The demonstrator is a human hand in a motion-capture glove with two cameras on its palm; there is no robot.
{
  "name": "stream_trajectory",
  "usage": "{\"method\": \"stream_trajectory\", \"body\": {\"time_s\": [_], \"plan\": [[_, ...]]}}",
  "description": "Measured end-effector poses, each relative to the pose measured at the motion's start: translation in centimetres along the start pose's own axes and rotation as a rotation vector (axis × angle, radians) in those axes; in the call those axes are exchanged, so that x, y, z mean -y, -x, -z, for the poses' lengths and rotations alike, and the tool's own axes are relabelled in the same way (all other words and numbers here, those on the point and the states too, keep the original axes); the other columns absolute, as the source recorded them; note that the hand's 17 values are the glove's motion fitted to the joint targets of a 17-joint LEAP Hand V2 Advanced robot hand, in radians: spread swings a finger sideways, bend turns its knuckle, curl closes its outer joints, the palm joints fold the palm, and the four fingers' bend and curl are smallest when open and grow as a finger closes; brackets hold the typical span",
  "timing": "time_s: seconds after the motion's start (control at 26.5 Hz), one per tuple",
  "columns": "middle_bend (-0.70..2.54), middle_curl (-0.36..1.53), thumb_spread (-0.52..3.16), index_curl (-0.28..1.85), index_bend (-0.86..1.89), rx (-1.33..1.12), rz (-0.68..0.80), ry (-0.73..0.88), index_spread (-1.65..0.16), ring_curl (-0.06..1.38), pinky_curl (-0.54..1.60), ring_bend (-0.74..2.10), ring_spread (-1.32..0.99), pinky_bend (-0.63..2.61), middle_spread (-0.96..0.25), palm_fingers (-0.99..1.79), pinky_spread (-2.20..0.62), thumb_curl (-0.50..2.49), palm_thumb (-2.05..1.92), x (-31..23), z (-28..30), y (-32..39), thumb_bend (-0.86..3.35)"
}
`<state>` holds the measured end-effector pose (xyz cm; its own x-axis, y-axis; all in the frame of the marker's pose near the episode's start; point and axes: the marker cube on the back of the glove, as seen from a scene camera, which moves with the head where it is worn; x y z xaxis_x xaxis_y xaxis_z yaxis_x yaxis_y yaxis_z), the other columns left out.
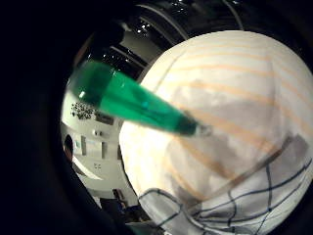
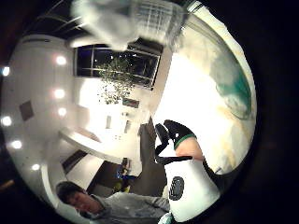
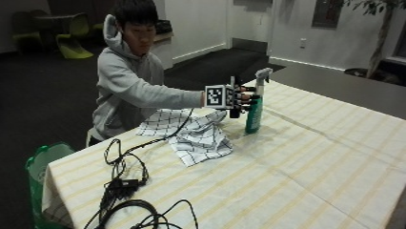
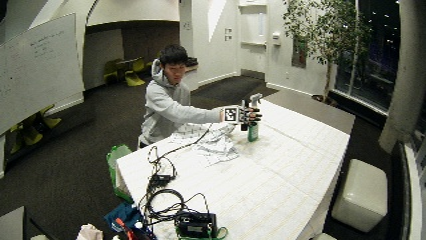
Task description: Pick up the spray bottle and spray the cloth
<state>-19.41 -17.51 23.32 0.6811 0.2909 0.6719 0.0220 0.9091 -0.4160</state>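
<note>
In the outside view a green spray bottle (image 3: 254,113) with a pale trigger head (image 3: 262,74) stands upright on the striped tablecloth (image 3: 304,157). My gloved right hand (image 3: 239,99) grips it just below the head, fingers curled round the neck. I cannot tell whether its base touches the table. A white cloth with dark checks (image 3: 190,131) lies crumpled just left of the bottle, toward the person. The little finger side palm view shows the green bottle (image 1: 129,100) close to the palm, above the tablecloth and the checked cloth (image 1: 244,208).
Black cables (image 3: 124,183) trail from the cloth to the table's near left corner. A green bag (image 3: 41,162) stands beside that corner. The wide outside view shows a black device (image 4: 196,223) at the near table end. Open tablecloth stretches right of the bottle.
</note>
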Motion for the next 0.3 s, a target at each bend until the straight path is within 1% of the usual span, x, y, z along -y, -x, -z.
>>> {"method": "stream_trajectory", "body": {"time_s": [0.11,0.3], "plan": [[0.33,0.41,0.67,0.34,0.03,0.026,-0.005,-0.034,-0.31,0.39,0.42,0.40,-0.06,0.57,-0.03,0.17,0.07,0.57,0.77,-1.6,2.4,-0.1,-0.06],[0.32,0.39,0.74,0.30,0.08,0.056,0.001,-0.062,-0.32,0.35,0.38,0.41,-0.05,0.57,-0.01,0.20,0.13,0.53,0.76,-3.8,5.7,0.3,-0.04]]}}
